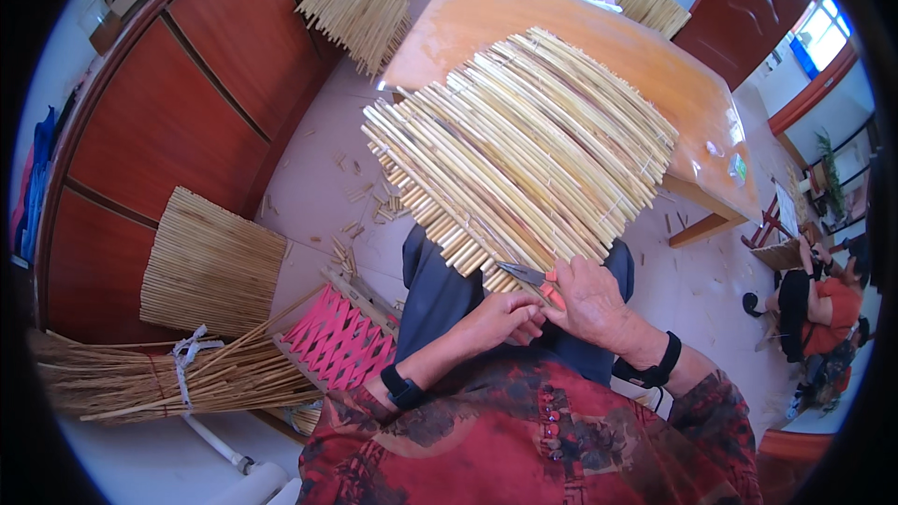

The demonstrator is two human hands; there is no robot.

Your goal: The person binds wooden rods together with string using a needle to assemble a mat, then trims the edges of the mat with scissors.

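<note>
A mat of pale, straight plant stalks (524, 168) bound side by side rests across my knees and the table edge. Several stalks jut out unevenly along its left edge. My right hand (593, 301) is closed round a pair of pliers (526, 273) with red handles, its grey jaws pointing left over the mat's near edge. Close beside it, my left hand (505, 320) has its fingers pinched together at that same edge. What they hold, if anything, is too small to make out.
An orange-brown table (440, 28) stands ahead. Another stalk mat (213, 262) leans against the red cabinets (159, 122). A tied stalk bundle (122, 379) and a pink woven stool (339, 341) are at lower left. Cut pieces (385, 208) litter the floor. Another person (828, 304) sits far right.
</note>
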